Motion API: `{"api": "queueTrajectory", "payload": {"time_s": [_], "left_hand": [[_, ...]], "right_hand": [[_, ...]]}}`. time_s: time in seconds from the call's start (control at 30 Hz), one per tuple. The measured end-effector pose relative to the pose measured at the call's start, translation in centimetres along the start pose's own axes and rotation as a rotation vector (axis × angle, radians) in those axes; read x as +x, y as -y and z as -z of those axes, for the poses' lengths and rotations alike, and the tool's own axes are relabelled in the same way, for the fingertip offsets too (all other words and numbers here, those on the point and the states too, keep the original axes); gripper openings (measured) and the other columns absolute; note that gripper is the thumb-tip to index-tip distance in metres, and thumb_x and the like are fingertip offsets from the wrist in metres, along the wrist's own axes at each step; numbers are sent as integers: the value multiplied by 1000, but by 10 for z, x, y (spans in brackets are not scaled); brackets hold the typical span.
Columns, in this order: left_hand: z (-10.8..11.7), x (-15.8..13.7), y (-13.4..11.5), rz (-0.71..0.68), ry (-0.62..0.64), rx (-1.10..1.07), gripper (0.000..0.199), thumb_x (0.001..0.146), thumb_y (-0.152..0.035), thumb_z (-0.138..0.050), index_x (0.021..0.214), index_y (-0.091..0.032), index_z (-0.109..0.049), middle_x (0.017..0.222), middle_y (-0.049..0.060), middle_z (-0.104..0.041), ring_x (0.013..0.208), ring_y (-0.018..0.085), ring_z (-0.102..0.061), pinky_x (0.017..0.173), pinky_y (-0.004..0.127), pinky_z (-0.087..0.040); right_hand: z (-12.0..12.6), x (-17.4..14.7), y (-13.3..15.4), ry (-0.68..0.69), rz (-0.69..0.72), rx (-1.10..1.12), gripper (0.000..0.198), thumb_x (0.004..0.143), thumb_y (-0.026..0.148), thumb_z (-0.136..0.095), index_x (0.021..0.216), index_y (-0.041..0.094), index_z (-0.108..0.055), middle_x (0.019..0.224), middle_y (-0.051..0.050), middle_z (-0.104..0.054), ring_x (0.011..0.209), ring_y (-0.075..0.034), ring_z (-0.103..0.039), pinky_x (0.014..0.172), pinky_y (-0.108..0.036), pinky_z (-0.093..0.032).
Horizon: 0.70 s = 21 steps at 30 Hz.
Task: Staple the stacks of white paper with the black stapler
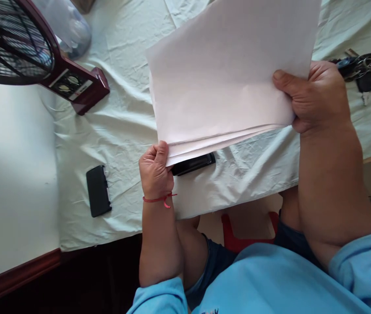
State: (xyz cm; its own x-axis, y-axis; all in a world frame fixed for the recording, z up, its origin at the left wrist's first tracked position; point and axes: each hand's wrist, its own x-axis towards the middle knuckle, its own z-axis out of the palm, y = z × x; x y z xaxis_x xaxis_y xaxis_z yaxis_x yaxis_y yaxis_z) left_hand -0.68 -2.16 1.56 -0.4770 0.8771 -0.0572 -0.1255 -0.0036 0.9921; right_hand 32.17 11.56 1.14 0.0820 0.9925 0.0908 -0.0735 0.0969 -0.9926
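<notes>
Several sheets of white paper (225, 83) are held up over the table, fanned slightly apart along the near edge. My left hand (156, 168), with a red string round the wrist, is closed on their near left corner, thumb on top. On the right side, my right hand (319, 93) grips the same sheets with its thumb across the top face; its other fingers are hidden underneath. A black object (194, 164), perhaps a stapler, lies on the cloth beneath the paper, partly covered by it and close to my left hand.
A pale cloth (126, 113) covers the table. At the left stand a dark red fan (87, 89) and a clear plastic container (74, 32). A black phone-like object (98, 191) lies near the left edge. Keys (365, 72) rest at the right. Below is a red chair (228, 231).
</notes>
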Motion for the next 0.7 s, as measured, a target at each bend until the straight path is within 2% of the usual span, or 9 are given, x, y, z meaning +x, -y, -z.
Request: {"api": "queueTrajectory", "payload": {"time_s": [0.1, 0.17, 0.23, 0.3, 0.37, 0.47, 0.57, 0.7], "left_hand": [[1, 1, 3, -3, -11, -25, 61, 76, -68, -110, 78, -21, -73, 67, -5, -58, 54, 8, -48, 48, 21, -42], [2, 2, 4, -5, -13, -31, 59, 78, -71, -108, 87, -21, -77, 79, -1, -70, 68, 13, -65, 60, 24, -55], [4, 3, 5, -6, -22, -22, 57, 76, -67, -110, 92, -22, -78, 89, 1, -77, 82, 16, -74, 76, 28, -63], [6, 4, 5, -8, -54, -14, 55, 70, -58, -114, 89, -23, -77, 89, 0, -76, 83, 16, -74, 80, 27, -64], [7, 4, 5, -21, -95, -10, 54, 67, -53, -116, 83, -23, -74, 82, -3, -71, 76, 13, -69, 74, 24, -62], [7, 4, 5, -45, -122, -8, 61, 71, -60, -114, 76, -22, -66, 73, -5, -65, 68, 12, -65, 68, 24, -60], [4, 2, 5, -28, -121, -32, 63, 73, -68, -111, 79, -23, -68, 84, -2, -75, 75, 16, -73, 77, 31, -68], [1, 1, 4, -23, -84, -77, 57, 78, -69, -108, 96, -23, -79, 105, 4, -84, 98, 23, -82, 88, 36, -71]], "right_hand": [[0, 1, -1, -2, -11, 8, 51, 74, 64, -109, 105, 29, -89, 130, -1, -88, 133, -33, -83, 130, -56, -66], [0, 1, -1, 5, -13, 17, 54, 70, 65, -111, 104, 29, -89, 129, 0, -88, 128, -31, -85, 127, -55, -68], [0, 2, -1, 27, -18, 22, 57, 68, 66, -111, 102, 28, -88, 125, -1, -89, 122, -30, -86, 123, -54, -70], [-2, 1, 0, 43, -18, 26, 57, 67, 66, -111, 101, 26, -88, 120, -2, -89, 119, -29, -86, 122, -54, -71], [-4, -1, 1, 37, -12, 33, 56, 68, 65, -111, 101, 26, -89, 118, -2, -89, 119, -30, -86, 122, -54, -70], [-7, -4, 3, 32, -17, 38, 53, 69, 64, -111, 99, 27, -89, 118, -2, -89, 117, -29, -87, 119, -53, -73], [-9, -4, 4, 50, -24, 42, 52, 70, 63, -111, 99, 27, -89, 117, -2, -89, 114, -29, -87, 117, -53, -73], [-7, -3, 3, 51, -14, 41, 53, 70, 63, -111, 101, 26, -90, 121, -1, -89, 119, -30, -87, 121, -56, -72]]}}
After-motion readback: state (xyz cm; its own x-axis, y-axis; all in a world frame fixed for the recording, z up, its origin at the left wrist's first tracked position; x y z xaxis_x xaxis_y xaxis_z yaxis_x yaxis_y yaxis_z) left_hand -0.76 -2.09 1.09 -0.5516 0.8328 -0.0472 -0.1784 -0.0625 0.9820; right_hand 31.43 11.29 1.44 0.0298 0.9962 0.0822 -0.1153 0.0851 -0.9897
